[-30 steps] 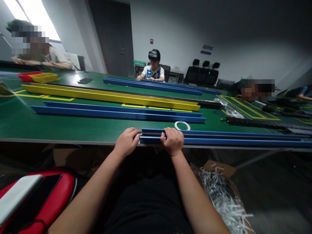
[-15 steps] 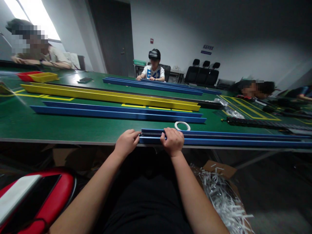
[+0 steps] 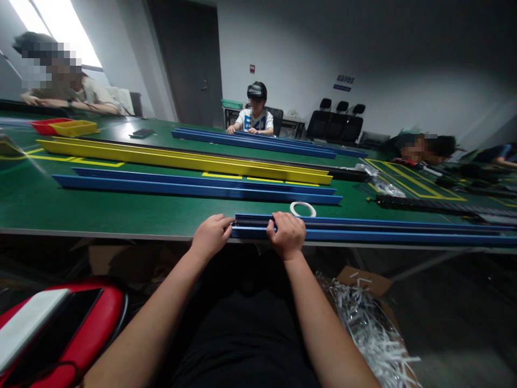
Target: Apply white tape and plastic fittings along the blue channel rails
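A long blue channel (image 3: 396, 236) lies along the near edge of the table, running off to the right, with a narrow black strip (image 3: 258, 221) inside it. My right hand (image 3: 287, 235) is closed over the channel near its left end, thumb on the near side. At that end is my left hand (image 3: 210, 236), its fingers closed and their tips touching the end of the strip; whatever they pinch is too small to make out. Just behind my right hand lies a white ring (image 3: 302, 209) resembling a tape roll.
Beyond are more blue channels (image 3: 194, 188), yellow channels (image 3: 181, 160) and a yellow tray (image 3: 75, 127) on the green table (image 3: 121, 218). A red stool (image 3: 113, 302) stands at left, a carton of shredded strips (image 3: 363, 323) at right. Several people sit around.
Both hands keep their places on the blue channel. Only a very slight shift of the whole view shows.
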`<state>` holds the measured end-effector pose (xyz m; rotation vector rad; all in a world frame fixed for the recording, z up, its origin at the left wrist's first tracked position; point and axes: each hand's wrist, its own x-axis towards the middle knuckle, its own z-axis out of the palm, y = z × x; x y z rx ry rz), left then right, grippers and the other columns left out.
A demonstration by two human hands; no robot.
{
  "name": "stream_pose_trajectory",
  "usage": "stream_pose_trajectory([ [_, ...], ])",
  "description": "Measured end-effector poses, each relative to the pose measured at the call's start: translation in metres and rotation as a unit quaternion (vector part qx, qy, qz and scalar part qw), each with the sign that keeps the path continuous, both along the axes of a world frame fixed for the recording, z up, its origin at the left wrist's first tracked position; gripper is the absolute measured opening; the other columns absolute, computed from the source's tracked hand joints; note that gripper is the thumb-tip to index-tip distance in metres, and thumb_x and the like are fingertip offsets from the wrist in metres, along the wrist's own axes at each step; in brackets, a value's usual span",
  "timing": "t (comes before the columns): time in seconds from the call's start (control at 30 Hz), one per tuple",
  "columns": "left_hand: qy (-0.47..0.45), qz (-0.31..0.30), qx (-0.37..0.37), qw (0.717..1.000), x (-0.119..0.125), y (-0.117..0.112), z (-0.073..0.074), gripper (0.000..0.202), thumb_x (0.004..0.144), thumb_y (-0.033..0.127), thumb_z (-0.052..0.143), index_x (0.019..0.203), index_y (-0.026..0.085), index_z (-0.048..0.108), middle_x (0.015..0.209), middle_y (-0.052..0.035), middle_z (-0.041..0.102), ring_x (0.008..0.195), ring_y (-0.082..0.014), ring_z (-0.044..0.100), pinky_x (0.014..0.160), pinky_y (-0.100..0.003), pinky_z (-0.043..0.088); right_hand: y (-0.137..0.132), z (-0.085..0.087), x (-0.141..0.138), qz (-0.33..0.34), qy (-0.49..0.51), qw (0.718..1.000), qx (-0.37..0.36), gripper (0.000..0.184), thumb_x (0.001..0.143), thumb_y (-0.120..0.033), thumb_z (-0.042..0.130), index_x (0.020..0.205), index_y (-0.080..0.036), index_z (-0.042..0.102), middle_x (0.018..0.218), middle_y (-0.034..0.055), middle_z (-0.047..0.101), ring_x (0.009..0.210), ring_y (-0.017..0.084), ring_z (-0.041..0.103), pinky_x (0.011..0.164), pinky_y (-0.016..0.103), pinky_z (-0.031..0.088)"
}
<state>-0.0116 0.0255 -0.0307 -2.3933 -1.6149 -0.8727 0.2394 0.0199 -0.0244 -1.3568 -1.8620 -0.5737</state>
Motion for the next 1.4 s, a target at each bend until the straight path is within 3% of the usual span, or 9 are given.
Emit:
stream_pose_trajectory([
  [0.77, 0.001, 0.016, -0.034, 0.999, 0.0043, 0.0028, 0.0049, 0.025, 0.091, 0.027, 0.046, 0.097, 0.025, 0.071, 0.091, -0.0048, 0.067, 0.091, -0.0205, 0.062, 0.079, -0.03, 0.047, -0.0004, 0.0004, 0.0, -0.002, 0.0, 1.0, -0.006, 0.028, 0.092, -0.035, 0.051, 0.109, -0.02, 0.068, 0.11, 0.0057, 0.072, 0.101, 0.021, 0.061, 0.088, 0.036, 0.033],
  [0.97, -0.02, 0.027, -0.018, 0.999, 0.0033, 0.0008, 0.0032, 0.028, 0.091, 0.028, 0.047, 0.104, 0.026, 0.072, 0.09, -0.0052, 0.068, 0.089, -0.0203, 0.063, 0.076, -0.03, 0.047, -0.0003, 0.0005, -0.0005, -0.005, -0.003, 1.0, -0.004, 0.029, 0.092, -0.035, 0.051, 0.109, -0.02, 0.069, 0.109, 0.0064, 0.072, 0.101, 0.021, 0.061, 0.089, 0.036, 0.034],
  [1.4, -0.015, 0.028, -0.021, 0.999, 0.004, 0.0, 0.0035, 0.027, 0.092, 0.028, 0.048, 0.1, 0.026, 0.073, 0.09, -0.0046, 0.068, 0.089, -0.0201, 0.063, 0.073, -0.03, 0.045, -0.0007, 0.0011, -0.0007, -0.006, -0.005, 1.0, -0.01, 0.029, 0.092, -0.035, 0.05, 0.109, -0.021, 0.069, 0.11, 0.0067, 0.072, 0.102, 0.022, 0.061, 0.089, 0.036, 0.033],
])
